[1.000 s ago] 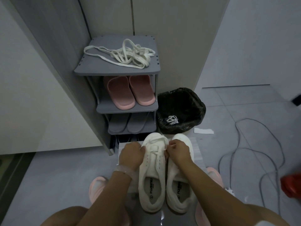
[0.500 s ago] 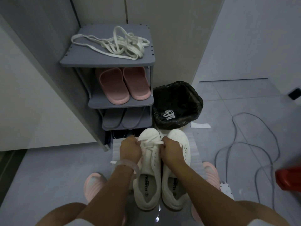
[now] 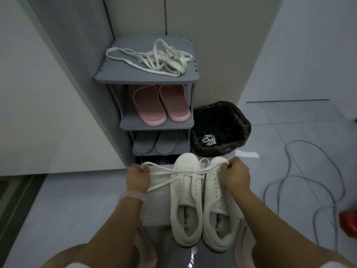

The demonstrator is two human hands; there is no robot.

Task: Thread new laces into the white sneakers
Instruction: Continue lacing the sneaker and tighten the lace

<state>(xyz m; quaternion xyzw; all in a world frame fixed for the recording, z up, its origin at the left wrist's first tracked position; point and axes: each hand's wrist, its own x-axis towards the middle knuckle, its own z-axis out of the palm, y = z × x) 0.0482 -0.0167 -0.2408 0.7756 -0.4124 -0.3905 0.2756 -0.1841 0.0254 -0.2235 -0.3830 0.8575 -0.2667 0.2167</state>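
Observation:
Two white sneakers stand side by side on a pale sheet on the floor. The left sneaker (image 3: 186, 206) has a white lace (image 3: 166, 172) threaded through its front eyelets. My left hand (image 3: 137, 176) grips one lace end out to the left of the shoe. Over the toe of the right sneaker (image 3: 218, 219), my right hand (image 3: 236, 176) grips the other end. The lace is stretched between both fists. A tangle of spare white laces (image 3: 154, 59) lies on the top shelf of the grey shoe rack (image 3: 179, 79).
Pink slippers (image 3: 159, 105) and grey slippers (image 3: 158, 143) fill the rack's lower shelves. A bin with a black bag (image 3: 220, 126) holds a discarded lace, right of the rack. A grey cable (image 3: 289, 176) loops over the floor at right, near a red object (image 3: 348, 222).
Both hands have pulled apart sideways from the left sneaker's tongue, drawing the lace ends out taut. The camera view has shifted a little.

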